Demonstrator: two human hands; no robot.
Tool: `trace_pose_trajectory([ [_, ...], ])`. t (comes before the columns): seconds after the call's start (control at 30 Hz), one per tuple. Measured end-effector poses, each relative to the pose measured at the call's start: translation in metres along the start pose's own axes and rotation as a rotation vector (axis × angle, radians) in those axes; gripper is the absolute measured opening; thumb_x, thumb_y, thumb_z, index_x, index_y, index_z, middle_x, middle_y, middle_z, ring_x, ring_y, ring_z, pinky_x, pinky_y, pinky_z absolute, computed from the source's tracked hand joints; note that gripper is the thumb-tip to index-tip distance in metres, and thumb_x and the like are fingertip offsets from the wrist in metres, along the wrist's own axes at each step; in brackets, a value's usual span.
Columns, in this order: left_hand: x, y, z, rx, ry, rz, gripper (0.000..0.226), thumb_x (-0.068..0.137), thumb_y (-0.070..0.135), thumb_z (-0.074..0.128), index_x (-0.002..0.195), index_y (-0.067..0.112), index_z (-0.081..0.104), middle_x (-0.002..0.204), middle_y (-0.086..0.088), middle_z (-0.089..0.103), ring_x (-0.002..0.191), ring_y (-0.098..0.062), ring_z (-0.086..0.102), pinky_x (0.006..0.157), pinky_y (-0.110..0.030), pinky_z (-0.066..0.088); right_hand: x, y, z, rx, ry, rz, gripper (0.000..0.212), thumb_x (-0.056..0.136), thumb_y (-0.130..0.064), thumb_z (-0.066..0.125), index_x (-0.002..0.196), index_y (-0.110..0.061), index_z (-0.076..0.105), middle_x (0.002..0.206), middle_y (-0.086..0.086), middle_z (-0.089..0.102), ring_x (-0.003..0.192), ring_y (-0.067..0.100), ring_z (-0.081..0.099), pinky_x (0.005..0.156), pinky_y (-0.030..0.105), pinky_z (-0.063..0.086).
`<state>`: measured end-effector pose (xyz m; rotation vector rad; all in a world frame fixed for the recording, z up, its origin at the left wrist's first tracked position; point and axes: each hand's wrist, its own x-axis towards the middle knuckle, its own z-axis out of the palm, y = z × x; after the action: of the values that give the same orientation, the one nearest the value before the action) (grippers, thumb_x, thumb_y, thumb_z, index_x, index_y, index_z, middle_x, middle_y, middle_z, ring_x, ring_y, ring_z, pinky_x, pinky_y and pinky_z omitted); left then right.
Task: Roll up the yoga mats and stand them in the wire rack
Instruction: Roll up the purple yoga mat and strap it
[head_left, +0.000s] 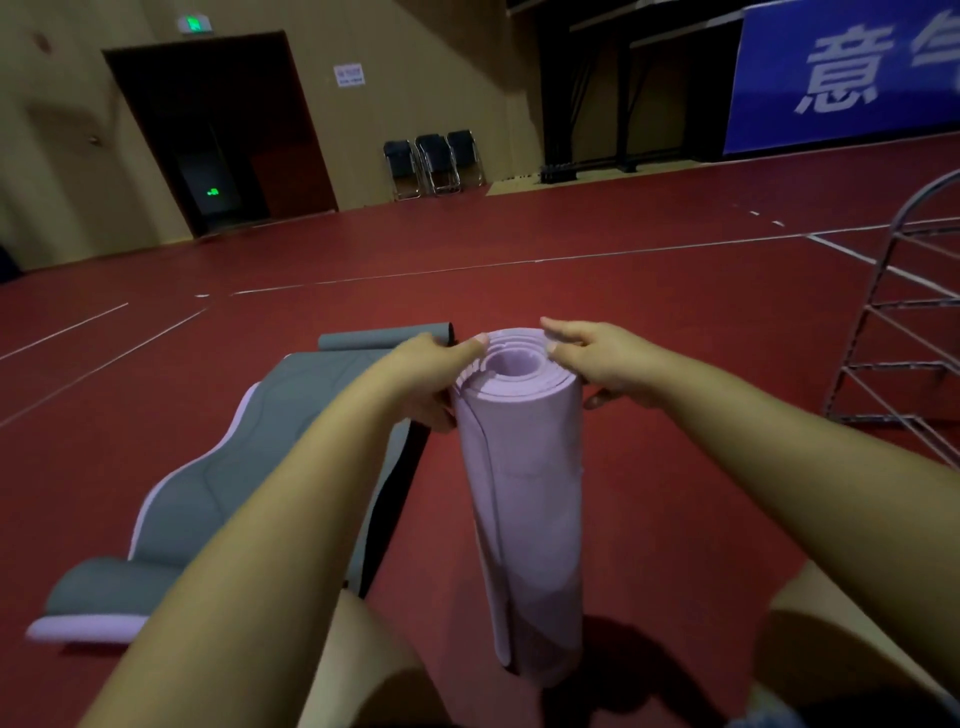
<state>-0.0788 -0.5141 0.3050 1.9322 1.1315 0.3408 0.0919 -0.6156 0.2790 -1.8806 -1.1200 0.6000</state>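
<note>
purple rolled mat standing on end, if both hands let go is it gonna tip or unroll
The purple rolled mat is tall and narrow on its end, so it would probably tip. Its outer flap looks loose near the bottom, so it may spring open. The left hand and right hand steady its top; it looks like light foam.

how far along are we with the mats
Done: the purple mat is rolled and stands on end on the floor. In hand: the left hand and right hand hold its top. Left: it is not in the rack yet, and the grey mat lies only partly rolled.
</note>
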Motion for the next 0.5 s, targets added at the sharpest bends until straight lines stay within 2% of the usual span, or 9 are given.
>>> trace_pose_trajectory([
  [0.07, 0.005, 0.003, 0.002, 0.065, -0.072, -0.105, 0.069, 0.083, 0.057, 0.061, 0.113, -0.004, 0.058, 0.09, -0.024, 0.067, 0.067, -0.032, 0.068, 0.061, -0.039, 0.059, 0.001, -0.007, 0.0, -0.029, 0.013, 0.071, 0.068, 0.09, -0.043, 0.058, 0.149, -0.026, 0.029, 0.143, 0.004, 0.041, 0.097, 0.025, 0.055, 0.061, 0.035, 0.055],
  [0.1, 0.006, 0.004, 0.005, 0.101, -0.142, -0.158, 0.076, 0.081, 0.062, 0.059, 0.117, -0.005, 0.056, 0.087, -0.024, 0.067, 0.064, -0.031, 0.068, 0.06, -0.037, 0.058, 0.002, -0.01, 0.0, -0.097, 0.015, 0.114, 0.074, 0.085, -0.048, 0.063, 0.147, -0.018, 0.033, 0.141, 0.007, 0.042, 0.099, 0.027, 0.057, 0.057, 0.033, 0.054],
  [0.13, 0.007, 0.005, 0.008, 0.136, -0.215, -0.195, 0.081, 0.08, 0.067, 0.056, 0.119, -0.003, 0.054, 0.082, -0.022, 0.066, 0.06, -0.03, 0.068, 0.057, -0.035, 0.057, 0.004, -0.013, 0.001, -0.195, 0.012, 0.147, 0.075, 0.081, -0.049, 0.067, 0.139, -0.01, 0.042, 0.134, 0.012, 0.049, 0.097, 0.029, 0.059, 0.054, 0.031, 0.053],
  [0.2, 0.007, 0.01, 0.014, 0.196, -0.28, -0.207, 0.08, 0.077, 0.069, 0.057, 0.118, 0.0, 0.055, 0.078, -0.02, 0.066, 0.054, -0.028, 0.067, 0.054, -0.032, 0.056, 0.008, -0.014, 0.0, -0.366, 0.026, 0.141, 0.057, 0.075, -0.04, 0.073, 0.114, -0.001, 0.059, 0.106, 0.016, 0.061, 0.082, 0.03, 0.063, 0.05, 0.028, 0.049],
  [0.23, 0.006, 0.013, 0.017, 0.201, -0.275, -0.192, 0.076, 0.078, 0.066, 0.059, 0.115, 0.0, 0.057, 0.079, -0.02, 0.067, 0.055, -0.029, 0.068, 0.053, -0.032, 0.057, 0.009, -0.013, -0.002, -0.42, 0.06, 0.107, 0.045, 0.074, -0.034, 0.073, 0.104, -0.001, 0.064, 0.094, 0.016, 0.064, 0.076, 0.03, 0.062, 0.052, 0.027, 0.046],
  [0.3, 0.004, 0.017, 0.023, 0.159, -0.234, -0.146, 0.062, 0.082, 0.053, 0.063, 0.109, -0.002, 0.059, 0.076, -0.021, 0.067, 0.056, -0.031, 0.067, 0.055, -0.033, 0.059, 0.009, -0.005, -0.007, -0.459, 0.139, 0.039, 0.031, 0.074, -0.027, 0.07, 0.095, -0.005, 0.069, 0.084, 0.012, 0.065, 0.075, 0.026, 0.059, 0.059, 0.025, 0.039],
  [0.4, 0.004, 0.024, 0.035, 0.088, -0.155, -0.085, 0.049, 0.082, 0.038, 0.065, 0.103, -0.006, 0.063, 0.071, -0.023, 0.068, 0.051, -0.031, 0.065, 0.057, -0.035, 0.059, 0.008, 0.006, -0.018, -0.425, 0.225, -0.047, 0.024, 0.073, -0.026, 0.069, 0.091, -0.011, 0.07, 0.088, 0.011, 0.069, 0.083, 0.025, 0.06, 0.063, 0.024, 0.035],
  [0.5, 0.017, 0.043, 0.05, 0.056, -0.038, -0.006, 0.044, 0.078, 0.036, 0.067, 0.091, -0.007, 0.068, 0.072, -0.025, 0.069, 0.051, -0.031, 0.066, 0.061, -0.041, 0.06, 0.015, 0.019, -0.038, -0.38, 0.36, -0.174, 0.026, 0.073, -0.031, 0.067, 0.091, -0.011, 0.068, 0.09, 0.011, 0.069, 0.088, 0.029, 0.062, 0.067, 0.03, 0.042],
])
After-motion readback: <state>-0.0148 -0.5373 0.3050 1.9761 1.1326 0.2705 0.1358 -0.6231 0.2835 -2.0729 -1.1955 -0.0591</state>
